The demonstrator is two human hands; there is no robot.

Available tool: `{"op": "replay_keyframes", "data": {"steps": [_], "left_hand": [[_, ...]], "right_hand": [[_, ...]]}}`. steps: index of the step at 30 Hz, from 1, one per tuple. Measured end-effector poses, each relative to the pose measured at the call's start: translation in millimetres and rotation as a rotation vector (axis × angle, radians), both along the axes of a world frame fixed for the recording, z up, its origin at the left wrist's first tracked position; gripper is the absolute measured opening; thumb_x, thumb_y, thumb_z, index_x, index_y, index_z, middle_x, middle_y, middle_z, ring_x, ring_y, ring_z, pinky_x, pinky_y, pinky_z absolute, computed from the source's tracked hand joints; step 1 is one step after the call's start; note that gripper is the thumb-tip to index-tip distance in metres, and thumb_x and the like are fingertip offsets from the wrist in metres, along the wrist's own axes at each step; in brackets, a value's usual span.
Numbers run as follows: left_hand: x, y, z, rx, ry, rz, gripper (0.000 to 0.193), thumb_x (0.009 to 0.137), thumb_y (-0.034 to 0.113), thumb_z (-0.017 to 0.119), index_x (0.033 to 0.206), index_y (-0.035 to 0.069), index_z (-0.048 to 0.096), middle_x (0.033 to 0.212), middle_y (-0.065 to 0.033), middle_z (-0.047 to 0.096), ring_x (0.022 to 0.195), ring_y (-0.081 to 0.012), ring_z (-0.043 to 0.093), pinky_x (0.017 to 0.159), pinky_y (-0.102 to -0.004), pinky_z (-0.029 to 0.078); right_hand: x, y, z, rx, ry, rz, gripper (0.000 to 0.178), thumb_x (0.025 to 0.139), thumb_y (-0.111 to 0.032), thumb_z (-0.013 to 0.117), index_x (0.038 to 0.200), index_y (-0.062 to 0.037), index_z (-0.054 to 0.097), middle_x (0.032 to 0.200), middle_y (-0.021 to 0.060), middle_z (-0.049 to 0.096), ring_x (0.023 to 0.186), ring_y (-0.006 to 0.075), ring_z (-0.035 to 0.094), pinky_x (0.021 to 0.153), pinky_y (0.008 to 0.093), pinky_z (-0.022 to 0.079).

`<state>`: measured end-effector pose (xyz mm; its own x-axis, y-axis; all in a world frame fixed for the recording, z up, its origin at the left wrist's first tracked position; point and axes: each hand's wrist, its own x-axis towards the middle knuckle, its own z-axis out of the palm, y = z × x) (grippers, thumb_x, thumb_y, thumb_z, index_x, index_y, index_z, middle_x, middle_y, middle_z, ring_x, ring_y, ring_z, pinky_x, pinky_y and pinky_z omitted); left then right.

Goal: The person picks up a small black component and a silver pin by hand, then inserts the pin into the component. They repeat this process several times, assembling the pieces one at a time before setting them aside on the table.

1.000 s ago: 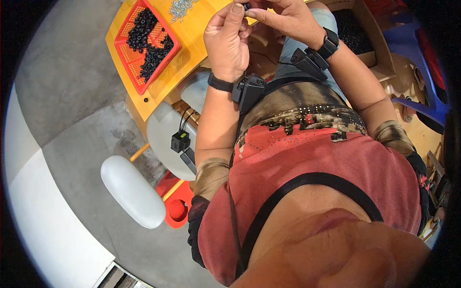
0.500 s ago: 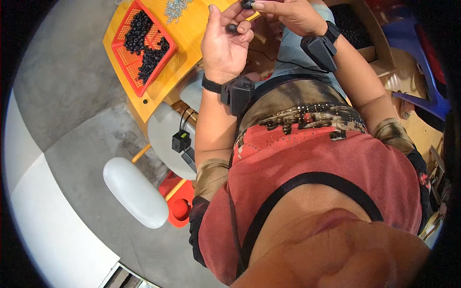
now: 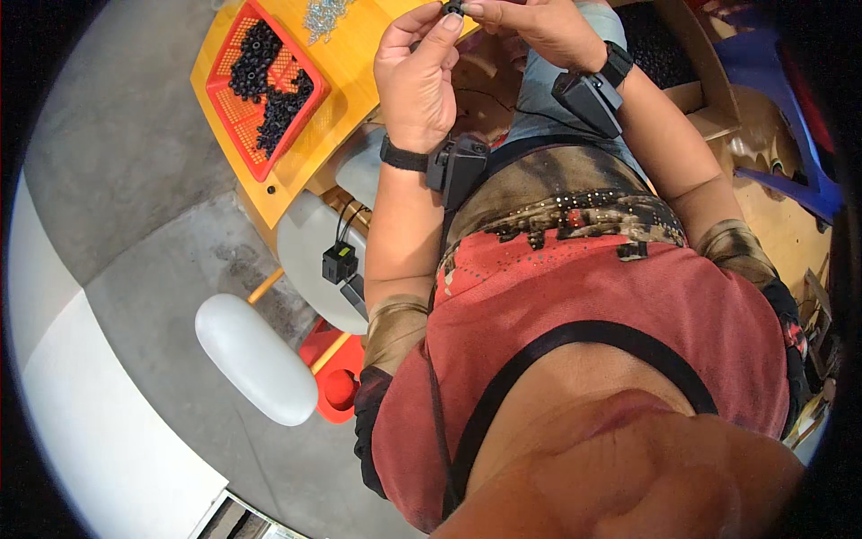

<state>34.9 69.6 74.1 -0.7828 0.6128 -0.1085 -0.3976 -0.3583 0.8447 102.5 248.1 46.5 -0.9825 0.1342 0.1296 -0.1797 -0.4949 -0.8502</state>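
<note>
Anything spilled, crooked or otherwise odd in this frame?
Nothing stands out. Both hands, left hand and right hand, meet on a small black part at the top edge. The red plastic mesh basket keeps its black pieces inside, and the loose silver screws lie in one pile on the yellow table.

A brown cardboard box (image 3: 691,72) stands open at the upper right, beyond the person's right forearm, and holds a heap of small black parts (image 3: 655,49). No labels, signs or screens can be made out anywhere else.
</note>
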Motion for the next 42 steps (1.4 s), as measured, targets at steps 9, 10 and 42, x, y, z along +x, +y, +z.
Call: {"op": "replay_keyframes", "data": {"steps": [9, 10, 42], "left_hand": [[11, 9, 13, -0.087, 0.037, 0.088, 0.019, 0.096, -0.001, 0.07, 0.115, 0.004, 0.066, 0.099, -0.0026, 0.069, 0.077, -0.0078, 0.062, 0.067, -0.0189, 0.05], [9, 6, 12, -0.084, 0.027, 0.078, 0.02, 0.096, -0.001, 0.07, 0.115, 0.004, 0.066, 0.099, -0.0025, 0.069, 0.078, -0.0081, 0.063, 0.067, -0.0188, 0.05], [-5, -10, 3, 0.114, -0.105, -0.321, 0.022, 0.1, 0.017, 0.069, 0.115, 0.001, 0.068, 0.102, -0.0041, 0.069, 0.082, -0.013, 0.055, 0.067, -0.0268, 0.042]], "right_hand": [[2, -9, -1, 0.497, 0.323, -0.277, 0.023, 0.097, -0.01, 0.069, 0.119, -0.0022, 0.069, 0.1, 0.0047, 0.069, 0.09, 0.0124, 0.064, 0.077, 0.0268, 0.052], [3, -9, 4, 0.497, 0.323, -0.277, 0.023, 0.097, -0.01, 0.069, 0.119, -0.0022, 0.069, 0.1, 0.0047, 0.069, 0.09, 0.0124, 0.064, 0.077, 0.0268, 0.052], [8, 4, 37, 0.956, 0.496, -0.344, 0.028, 0.085, -0.013, 0.079, 0.109, -0.0015, 0.073, 0.09, 0.0133, 0.063, 0.084, 0.0302, 0.062, 0.073, 0.0381, 0.051]]}}
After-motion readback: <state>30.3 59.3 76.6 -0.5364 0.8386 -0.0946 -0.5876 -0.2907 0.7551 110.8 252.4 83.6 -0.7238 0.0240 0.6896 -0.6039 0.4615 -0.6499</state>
